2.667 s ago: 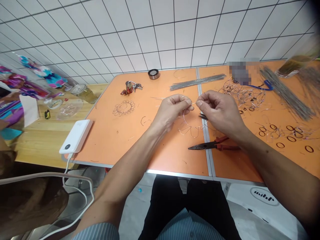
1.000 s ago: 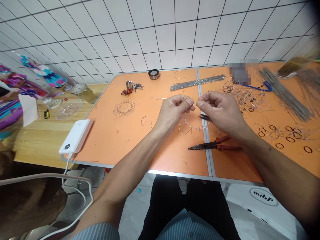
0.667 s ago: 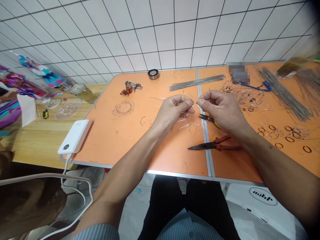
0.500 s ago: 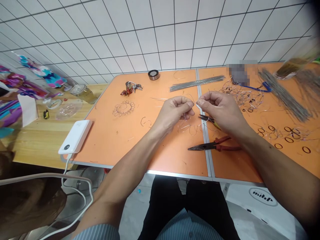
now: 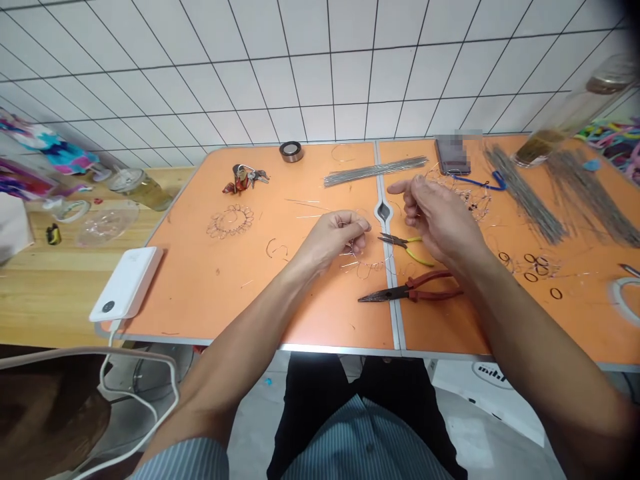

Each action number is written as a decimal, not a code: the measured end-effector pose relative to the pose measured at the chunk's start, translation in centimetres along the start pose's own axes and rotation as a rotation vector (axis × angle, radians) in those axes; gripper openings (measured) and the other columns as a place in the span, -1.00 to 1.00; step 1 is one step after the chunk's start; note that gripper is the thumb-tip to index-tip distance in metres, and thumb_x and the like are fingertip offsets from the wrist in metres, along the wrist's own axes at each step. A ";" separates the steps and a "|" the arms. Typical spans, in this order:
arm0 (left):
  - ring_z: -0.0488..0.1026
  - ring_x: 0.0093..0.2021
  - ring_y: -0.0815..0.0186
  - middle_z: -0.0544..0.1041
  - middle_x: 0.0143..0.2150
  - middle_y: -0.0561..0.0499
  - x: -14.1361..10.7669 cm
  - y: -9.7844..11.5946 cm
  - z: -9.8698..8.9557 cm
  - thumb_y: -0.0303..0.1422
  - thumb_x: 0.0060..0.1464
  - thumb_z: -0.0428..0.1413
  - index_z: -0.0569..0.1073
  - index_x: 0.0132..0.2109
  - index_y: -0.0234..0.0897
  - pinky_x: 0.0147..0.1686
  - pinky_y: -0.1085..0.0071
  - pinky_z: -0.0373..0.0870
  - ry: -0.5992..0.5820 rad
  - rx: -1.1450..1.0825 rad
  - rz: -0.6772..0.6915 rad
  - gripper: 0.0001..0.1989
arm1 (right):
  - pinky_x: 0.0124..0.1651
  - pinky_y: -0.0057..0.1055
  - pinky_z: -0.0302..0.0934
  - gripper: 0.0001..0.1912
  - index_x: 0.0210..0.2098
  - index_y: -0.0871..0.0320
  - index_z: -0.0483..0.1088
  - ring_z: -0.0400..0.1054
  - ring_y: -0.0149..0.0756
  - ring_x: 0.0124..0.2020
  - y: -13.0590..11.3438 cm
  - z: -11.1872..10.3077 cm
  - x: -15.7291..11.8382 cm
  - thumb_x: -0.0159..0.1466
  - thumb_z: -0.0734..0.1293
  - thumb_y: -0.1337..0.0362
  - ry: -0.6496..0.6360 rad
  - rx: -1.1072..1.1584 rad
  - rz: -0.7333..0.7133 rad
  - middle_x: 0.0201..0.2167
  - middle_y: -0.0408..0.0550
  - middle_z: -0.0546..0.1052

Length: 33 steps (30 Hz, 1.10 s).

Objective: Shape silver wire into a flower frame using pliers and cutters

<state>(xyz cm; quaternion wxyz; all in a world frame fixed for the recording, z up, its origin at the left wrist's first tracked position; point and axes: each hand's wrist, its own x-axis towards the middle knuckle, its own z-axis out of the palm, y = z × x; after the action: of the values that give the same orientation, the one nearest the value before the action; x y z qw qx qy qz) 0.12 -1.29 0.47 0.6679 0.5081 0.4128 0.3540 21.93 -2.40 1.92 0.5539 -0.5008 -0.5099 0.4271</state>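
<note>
Two bare hands work over an orange table (image 5: 225,293) w/ a smooth matte top, split by a grey centre seam. The left hand (image 5: 333,237) is curled, fingertips pinched on a thin silvery bent wire piece (image 5: 367,265); the wire's scalloped loops trail onto the table just right of that hand, beside the seam. The right hand (image 5: 435,213) is raised above the table, fingers loosely spread, index extended; it appears to hold nothing, though a fine wire would be hard to see here.

Tools, approx. between the hands: small yellow-handled pliers (image 5: 406,245) and, nearer the table's front edge, red-handled long-nose pliers (image 5: 407,291), dark metal jaws shut, pointing left.

Materials: a finished wire flower (image 5: 229,221), round w/ looped petals, lies flat at left. A bundle of straight grey wire rods (image 5: 375,171) lies toward the wall; a second bundle (image 5: 525,195) fans out at right. Small dark rings (image 5: 535,260) are scattered near the right forearm.

Containers: a clear glass jar (image 5: 143,189) on the adjoining wooden table holds yellowish liquid. A tall clear bottle (image 5: 565,120) at far right, leaning in view, holds brownish content low down.
</note>
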 end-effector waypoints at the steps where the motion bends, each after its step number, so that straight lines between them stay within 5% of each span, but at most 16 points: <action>1: 0.46 -0.50 0.43 0.55 -0.49 0.04 0.0 -0.1 0.0 -0.30 0.17 0.40 0.58 -0.35 -0.26 -0.41 0.50 0.40 -0.005 0.000 0.003 -0.79 | -0.43 -0.31 0.22 -0.43 -0.29 -0.03 0.62 0.22 -0.29 -0.45 0.0 0.1 -0.1 0.34 0.53 -0.41 -0.015 0.004 -0.004 -0.45 -0.16 0.29; 4: 0.47 -0.49 0.43 0.56 -0.48 0.04 -0.1 -0.2 0.2 -0.32 0.18 0.39 0.59 -0.31 -0.27 -0.41 0.50 0.38 -0.007 0.000 0.008 -0.83 | -0.41 -0.29 0.25 -0.43 -0.26 -0.02 0.61 0.21 -0.28 -0.46 -0.2 0.3 -0.6 0.37 0.51 -0.40 -0.043 0.016 -0.020 -0.48 -0.19 0.25; 8: 0.46 -0.50 0.45 0.59 -0.46 0.04 0.0 -0.4 0.4 -0.38 0.20 0.36 0.56 -0.28 -0.28 -0.41 0.50 0.40 -0.008 -0.018 0.002 -0.86 | -0.28 -0.31 0.38 -0.51 -0.16 0.01 0.68 0.39 -0.29 -0.40 -0.6 0.8 -1.6 0.49 0.47 -0.28 -0.028 -0.074 -0.089 -0.46 -0.17 0.44; 21: 0.46 -0.52 0.49 0.63 -0.39 0.06 -0.5 0.3 0.6 -0.44 0.16 0.35 0.59 -0.22 -0.29 -0.40 0.51 0.43 -0.039 -0.166 -0.037 -0.91 | -0.16 -0.14 0.56 -0.68 -0.29 -0.08 0.69 0.62 -0.11 -0.24 -0.8 2.3 -2.7 0.51 0.50 -0.08 0.108 -0.274 -0.308 -0.36 -0.03 0.66; 27: 0.48 -0.51 0.49 0.63 -0.38 0.07 -0.4 0.2 0.4 -0.33 0.14 0.45 0.57 -0.25 -0.28 -0.38 0.49 0.46 0.018 -0.145 0.018 -0.79 | -0.21 -0.23 0.60 -0.84 -0.19 -0.02 0.69 0.63 -0.21 -0.33 -0.5 2.2 -2.5 0.39 0.60 0.06 0.078 -0.189 -0.161 -0.36 -0.11 0.69; 33: 0.49 -0.50 0.47 0.64 -0.39 0.09 -0.4 0.3 0.2 -0.29 0.07 0.49 0.56 -0.24 -0.27 -0.36 0.46 0.51 0.041 -0.142 0.048 -0.72 | -0.22 -0.27 0.59 -0.80 -0.24 0.02 0.60 0.65 -0.23 -0.34 -0.1 2.1 -2.1 0.27 0.66 0.17 0.117 -0.069 -0.142 -0.33 -0.12 0.69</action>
<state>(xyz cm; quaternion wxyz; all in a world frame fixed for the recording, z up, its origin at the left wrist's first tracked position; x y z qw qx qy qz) 0.18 -1.63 0.90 0.6849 0.4618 0.3882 0.4087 19.54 -4.27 1.67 0.5939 -0.5066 -0.5252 0.3390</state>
